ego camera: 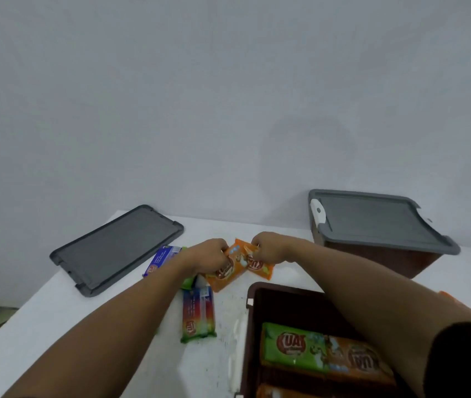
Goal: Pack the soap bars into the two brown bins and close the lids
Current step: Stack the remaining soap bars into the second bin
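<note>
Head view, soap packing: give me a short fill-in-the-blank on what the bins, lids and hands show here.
1. The far bin has its lid ____.
2. The loose lid lies on the table to the ____ of the hands.
3. The left hand and right hand each grip an ____ soap bar.
4. The near bin is ____ and holds bars.

Missing: on; left; orange; open

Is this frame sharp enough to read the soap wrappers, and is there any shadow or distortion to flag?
Head view: soft overall; the hands and orange bars are motion-blurred, logos barely legible; the green bar in the open bin reads better. Faint shadow on the wall; wide-angle stretch at the edges.
</note>
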Demonstrator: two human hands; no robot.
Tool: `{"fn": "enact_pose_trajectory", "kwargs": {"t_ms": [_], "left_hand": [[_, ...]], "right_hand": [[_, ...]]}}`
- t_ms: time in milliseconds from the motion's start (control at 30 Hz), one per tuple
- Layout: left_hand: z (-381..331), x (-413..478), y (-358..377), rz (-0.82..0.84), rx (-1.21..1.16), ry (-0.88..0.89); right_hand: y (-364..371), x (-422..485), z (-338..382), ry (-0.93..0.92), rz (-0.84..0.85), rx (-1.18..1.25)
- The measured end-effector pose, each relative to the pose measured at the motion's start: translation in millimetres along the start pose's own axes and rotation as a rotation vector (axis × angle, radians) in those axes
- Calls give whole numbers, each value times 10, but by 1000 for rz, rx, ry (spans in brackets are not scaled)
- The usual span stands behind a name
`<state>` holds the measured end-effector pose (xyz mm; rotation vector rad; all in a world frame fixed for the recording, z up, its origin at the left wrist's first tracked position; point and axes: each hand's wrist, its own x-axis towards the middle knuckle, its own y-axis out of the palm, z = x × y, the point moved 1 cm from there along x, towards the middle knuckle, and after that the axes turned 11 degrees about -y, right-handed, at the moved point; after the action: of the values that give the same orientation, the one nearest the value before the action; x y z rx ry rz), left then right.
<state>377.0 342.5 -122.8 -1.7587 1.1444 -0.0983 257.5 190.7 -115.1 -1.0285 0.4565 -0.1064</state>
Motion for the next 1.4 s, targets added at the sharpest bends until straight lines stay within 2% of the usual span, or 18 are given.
{"fn": "enact_pose_trajectory", "kwargs": {"t_ms": [133, 267, 367, 467, 567, 700, 1033, 1200, 1400], "left_hand": [[-96, -169, 61, 15, -110, 63], [-299, -371, -15, -126, 19, 202], [-528, -558, -97, -270, 99, 288], [-720, -746, -106, -382, 190, 349], [-850, -906, -57, -412, 259, 395], [-988, -1102, 69, -441, 330, 453], [-1186, -1514, 541, -302, 483, 496], [-1159, -1543, 862, -219, 601, 459], [-936, -1412, 1237, -216, 629, 411]], "right_hand": [[-51, -256, -16, -1, -108, 146], [-267, -543, -31, -48, -255, 159], [-452, -815, -69, -142, -304, 191], [-565, -1132, -119, -218, -336, 81], [-581, -1436, -199, -240, -391, -90], [-512, -1797, -300, -255, -423, -200], [-196, -2541, -475, -263, -347, -246], [183, -2608, -572, -232, -261, -401], [519, -2557, -712, -251, -236, -522]]}}
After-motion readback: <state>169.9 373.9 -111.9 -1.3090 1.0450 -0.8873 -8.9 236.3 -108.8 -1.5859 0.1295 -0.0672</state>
